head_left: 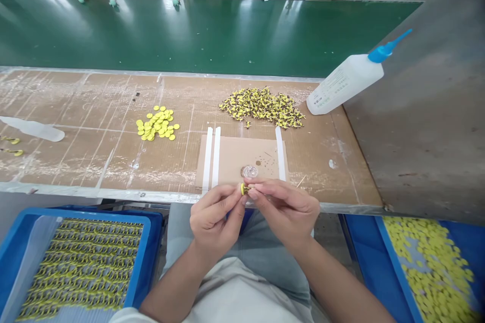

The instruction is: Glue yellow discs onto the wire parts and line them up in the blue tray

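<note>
Over the near edge of the worktop [76, 159], both forearms [178, 285] angle inward. The left hand [212, 224] and right hand [284, 212] are raised and closed in a shared pinch on a small yellow part [243, 189]. That part is held just nearer the person than a clear round dish [249, 171] on a cardboard sheet [242, 159]. Loose yellow discs [157, 122] and a heap of yellow-and-dark pieces [261, 106] lie farther along the worktop, apart from the hands, near a white squeeze bottle [344, 83].

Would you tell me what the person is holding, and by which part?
The left hand and right hand pinch a small yellow disc by its edges between their fingertips.
</note>
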Motion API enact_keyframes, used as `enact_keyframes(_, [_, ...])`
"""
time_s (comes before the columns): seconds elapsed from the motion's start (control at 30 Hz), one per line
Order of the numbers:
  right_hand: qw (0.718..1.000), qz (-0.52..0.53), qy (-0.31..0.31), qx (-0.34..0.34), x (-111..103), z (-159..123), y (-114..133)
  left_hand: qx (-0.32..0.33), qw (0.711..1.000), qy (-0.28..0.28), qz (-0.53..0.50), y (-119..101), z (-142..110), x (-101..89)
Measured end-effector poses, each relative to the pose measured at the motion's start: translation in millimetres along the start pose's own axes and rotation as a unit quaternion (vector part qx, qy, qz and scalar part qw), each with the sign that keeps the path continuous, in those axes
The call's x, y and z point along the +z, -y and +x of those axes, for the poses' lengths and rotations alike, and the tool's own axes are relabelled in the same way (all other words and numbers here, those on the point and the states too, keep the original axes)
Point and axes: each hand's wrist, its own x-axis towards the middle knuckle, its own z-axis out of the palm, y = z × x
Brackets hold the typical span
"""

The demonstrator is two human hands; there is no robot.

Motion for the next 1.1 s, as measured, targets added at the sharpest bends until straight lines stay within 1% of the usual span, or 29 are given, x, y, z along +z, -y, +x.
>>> enact_keyframes(0.33, [1.0, 0.018, -0.008, 0.011, 1, -2, 1, -0.003, 1.0, 0.015, 0.001, 3, -4, -2.1])
enact_keyframes(0.6, [0.999, 0.027, -0.016, 0.04, -1, -4, 2, -0.006, 1.0, 0.026, 0.001, -2, 2, -4.2])
enact_keyframes(0.67, [0.998, 0.03, -0.021, 0.057, -1, -6, 0, -0.023, 0.999, 0.028, -0.007, 0, 2, -4.1])
enact_keyframes(0.83, [0.995, 0.045, -0.032, 0.083, -2, -9, -4, -0.123, 0.991, 0.025, -0.051, 8, -1, -4.1])
enact_keyframes(0.9, [0.993, 0.05, -0.041, 0.097, -2, -10, -4, -0.151, 0.986, 0.026, -0.069, 10, -2, -3.9])
enact_keyframes(1.03, [0.99, 0.056, -0.047, 0.12, -1, -10, -3, -0.186, 0.98, 0.022, -0.072, 11, -5, -2.8])
enact_keyframes(1.1, [0.989, 0.06, -0.044, 0.126, 0, -10, -3, -0.185, 0.98, 0.013, -0.065, 11, -6, -2.3])
